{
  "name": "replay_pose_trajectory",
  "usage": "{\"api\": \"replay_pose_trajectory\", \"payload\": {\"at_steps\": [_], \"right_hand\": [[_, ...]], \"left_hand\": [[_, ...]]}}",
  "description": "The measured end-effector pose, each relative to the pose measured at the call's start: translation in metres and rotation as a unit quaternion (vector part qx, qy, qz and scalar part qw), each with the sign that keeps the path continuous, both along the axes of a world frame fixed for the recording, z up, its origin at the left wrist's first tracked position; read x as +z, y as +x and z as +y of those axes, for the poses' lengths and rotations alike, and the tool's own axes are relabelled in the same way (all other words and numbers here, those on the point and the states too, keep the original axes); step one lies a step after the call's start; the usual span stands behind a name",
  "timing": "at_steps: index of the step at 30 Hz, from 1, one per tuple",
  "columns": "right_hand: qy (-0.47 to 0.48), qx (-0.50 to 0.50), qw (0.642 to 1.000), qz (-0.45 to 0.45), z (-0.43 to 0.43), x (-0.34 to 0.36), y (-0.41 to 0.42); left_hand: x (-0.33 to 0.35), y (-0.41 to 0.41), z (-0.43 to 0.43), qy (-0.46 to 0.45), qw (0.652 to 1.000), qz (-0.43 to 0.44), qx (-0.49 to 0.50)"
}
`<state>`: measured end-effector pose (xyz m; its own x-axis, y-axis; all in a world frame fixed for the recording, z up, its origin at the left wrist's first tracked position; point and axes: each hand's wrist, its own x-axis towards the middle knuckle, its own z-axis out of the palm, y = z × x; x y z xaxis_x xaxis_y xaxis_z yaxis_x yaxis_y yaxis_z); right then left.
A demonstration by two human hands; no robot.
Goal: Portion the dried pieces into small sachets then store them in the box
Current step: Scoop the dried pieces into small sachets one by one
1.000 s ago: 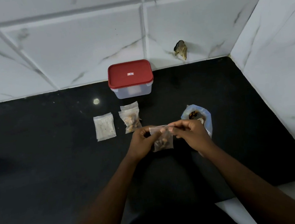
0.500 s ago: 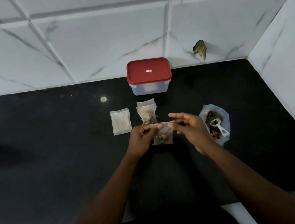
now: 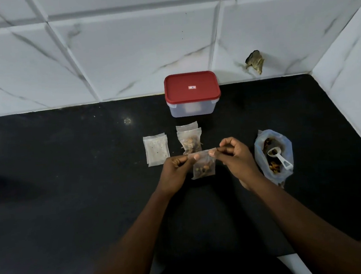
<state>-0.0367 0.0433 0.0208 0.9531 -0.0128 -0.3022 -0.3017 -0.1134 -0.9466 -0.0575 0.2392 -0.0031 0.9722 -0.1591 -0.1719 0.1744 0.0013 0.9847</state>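
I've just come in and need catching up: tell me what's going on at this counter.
A person pinches the top edge of a small filled sachet, the left hand at one end and the right hand at the other, apparently sealing it. The finished sachets lie just beyond, the empty sachets to their left. The bag of dried pieces, scoop inside, sits to the right. The box at the back has its red lid on.

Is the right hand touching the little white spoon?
Apart. The head view shows the spoon lying in the bag while the right hand pinches the sachet.
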Motion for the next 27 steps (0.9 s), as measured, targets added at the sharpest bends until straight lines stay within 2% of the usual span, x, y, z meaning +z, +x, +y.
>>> {"api": "replay_pose_trajectory", "payload": {"at_steps": [6,19,27], "right_hand": [[0.013,0.041,0.999,0.032,0.008,0.009,0.005],[-0.041,0.091,0.995,0.010,0.025,-0.005,0.019],[-0.065,0.071,0.995,0.003,0.022,-0.002,0.030]], "left_hand": [[-0.008,0.006,0.008,0.011,1.000,-0.011,0.004],[-0.014,0.012,0.009,-0.020,0.999,0.004,0.034],[-0.023,0.020,0.018,0.021,0.997,-0.001,0.073]]}}
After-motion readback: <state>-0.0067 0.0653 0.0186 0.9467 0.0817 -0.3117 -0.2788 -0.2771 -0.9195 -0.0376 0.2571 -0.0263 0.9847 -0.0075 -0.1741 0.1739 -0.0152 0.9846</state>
